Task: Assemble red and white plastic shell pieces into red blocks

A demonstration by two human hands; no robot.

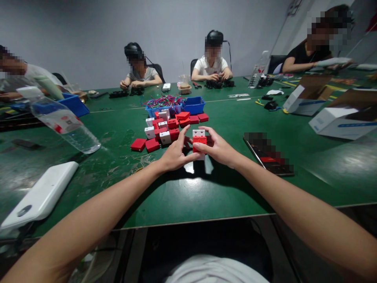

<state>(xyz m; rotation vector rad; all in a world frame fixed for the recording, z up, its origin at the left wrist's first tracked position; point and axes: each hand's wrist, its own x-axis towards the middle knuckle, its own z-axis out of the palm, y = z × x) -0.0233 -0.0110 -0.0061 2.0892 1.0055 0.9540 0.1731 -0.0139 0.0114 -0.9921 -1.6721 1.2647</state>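
Both of my hands are around a small red and white block-shaped case (199, 133), a little above the green table in front of me. My right hand (221, 147) grips it from the right, thumb across the red front and fingers behind. On the other side, my left hand (174, 154) has its thumb at the block's lower front and its index finger up beside it; its other fingers are partly hidden. Just beyond my left hand lies a cluster of similar pieces, including a red case (152, 145) and a white case (165, 137).
Behind the cluster stand a blue bin of coloured wires (165, 103) and another blue bin (193, 105). A phone (266, 155) lies right; a water bottle (63, 122) and white power bank (44, 194) are left. Cardboard boxes (344, 118) stand far right. Several people sit around the table.
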